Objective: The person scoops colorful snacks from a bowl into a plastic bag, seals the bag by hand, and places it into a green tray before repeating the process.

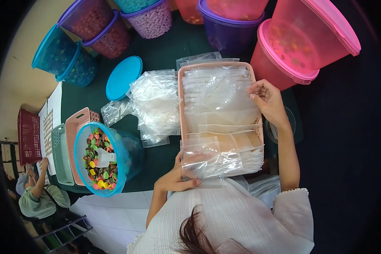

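A pink basket point(181, 110) in front of me is packed with rows of clear plastic bags point(216, 91) standing on edge. At its right rim, my right hand point(268, 100) pinches the edge of a clear bag lying over the row. Low at the front left corner, my left hand point(175, 178) grips a flat clear plastic bag point(211, 161) with the thumb on top; part of its fingers is hidden behind the plastic. Left of the basket lies a loose heap of clear bags point(156, 99).
A blue tub point(122, 169) of colored round candies with a white scoop point(104, 157) stands at left, beside a green basket point(62, 156). A blue lid point(123, 78) lies behind. Stacked pink tubs point(283, 46) and purple tubs point(233, 29) line the back. Another person point(42, 194) is far left.
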A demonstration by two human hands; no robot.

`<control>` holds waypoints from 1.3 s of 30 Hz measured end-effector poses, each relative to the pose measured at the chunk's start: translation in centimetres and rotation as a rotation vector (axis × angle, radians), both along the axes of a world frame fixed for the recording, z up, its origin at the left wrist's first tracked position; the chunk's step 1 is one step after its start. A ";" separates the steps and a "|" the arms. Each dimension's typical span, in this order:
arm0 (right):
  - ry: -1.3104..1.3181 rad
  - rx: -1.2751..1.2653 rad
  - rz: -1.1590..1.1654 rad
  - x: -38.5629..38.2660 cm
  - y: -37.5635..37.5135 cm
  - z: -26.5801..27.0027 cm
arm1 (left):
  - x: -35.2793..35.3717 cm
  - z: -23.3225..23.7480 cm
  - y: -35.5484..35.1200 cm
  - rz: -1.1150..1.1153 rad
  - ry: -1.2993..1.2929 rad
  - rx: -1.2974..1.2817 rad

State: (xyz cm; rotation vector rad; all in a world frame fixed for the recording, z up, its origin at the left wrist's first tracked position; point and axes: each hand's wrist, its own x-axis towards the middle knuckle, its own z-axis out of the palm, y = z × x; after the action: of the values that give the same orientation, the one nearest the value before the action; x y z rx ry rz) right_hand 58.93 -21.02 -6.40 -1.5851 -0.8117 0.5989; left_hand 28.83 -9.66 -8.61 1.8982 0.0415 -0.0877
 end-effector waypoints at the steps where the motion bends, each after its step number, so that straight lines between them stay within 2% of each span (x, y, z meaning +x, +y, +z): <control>1: 0.000 0.001 0.000 0.0 0.0 0.0 | 0.0 -0.3 0.0 0.011 -0.010 -0.008; 15: 0.065 0.047 -0.048 0.1 0.0 0.0 | 0.0 -0.7 -0.1 0.003 0.007 0.016; 19: 0.055 0.123 -0.031 -0.6 0.1 -0.2 | 0.3 0.0 -0.4 0.117 -0.040 0.019; 21: -0.140 0.032 0.083 -1.3 0.1 -0.5 | 0.4 0.4 -0.6 0.153 -0.084 0.063; 22: -0.143 0.031 0.087 -1.8 0.0 -0.3 | 0.4 0.9 -0.7 0.248 -0.074 0.062; 24: -0.423 -0.164 0.350 -2.8 0.0 0.3 | 0.2 2.1 -0.8 0.352 -0.070 0.064; 25: -0.486 -0.224 0.374 -3.3 0.0 0.2 | 0.0 2.8 -0.6 0.383 -0.150 0.197; 26: -0.495 -0.212 0.383 -4.0 0.1 0.4 | -0.2 3.5 -0.3 0.415 -0.230 0.334; 28: -0.761 -0.062 0.158 -5.5 0.2 1.3 | -1.0 4.6 0.3 0.425 -0.272 0.395; 29: -0.524 -0.042 0.185 -6.5 0.0 2.5 | -1.8 4.9 0.5 0.354 -0.275 0.323; 30: -0.532 -0.032 0.192 -7.5 -0.2 3.6 | -2.4 5.3 0.7 0.280 -0.278 0.249; 32: 0.169 0.102 0.326 -10.0 -0.5 5.7 | -3.5 5.9 0.7 0.256 -0.279 0.250; 34: 0.225 0.131 0.360 -12.6 -0.2 6.9 | -4.2 6.3 0.7 0.153 -0.304 0.179; 35: 0.197 0.106 0.386 -13.7 0.0 7.0 | -4.3 6.7 0.5 0.179 -0.359 0.052; 36: 0.168 0.081 0.415 -14.6 0.1 7.2 | -4.8 7.2 0.3 0.181 -0.372 0.058; 38: 0.190 0.021 0.488 -16.2 0.2 7.5 | -6.2 7.8 0.2 0.363 -0.429 -0.008; 39: 0.158 0.004 0.546 -17.0 0.3 7.2 | -7.2 7.8 0.3 0.375 -0.440 -0.004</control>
State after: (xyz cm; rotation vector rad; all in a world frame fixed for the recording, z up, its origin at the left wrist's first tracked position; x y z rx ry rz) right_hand 41.94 -20.72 0.83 -1.2877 -1.1301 1.0961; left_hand 21.62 -9.34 -0.81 1.8373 0.0970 0.5815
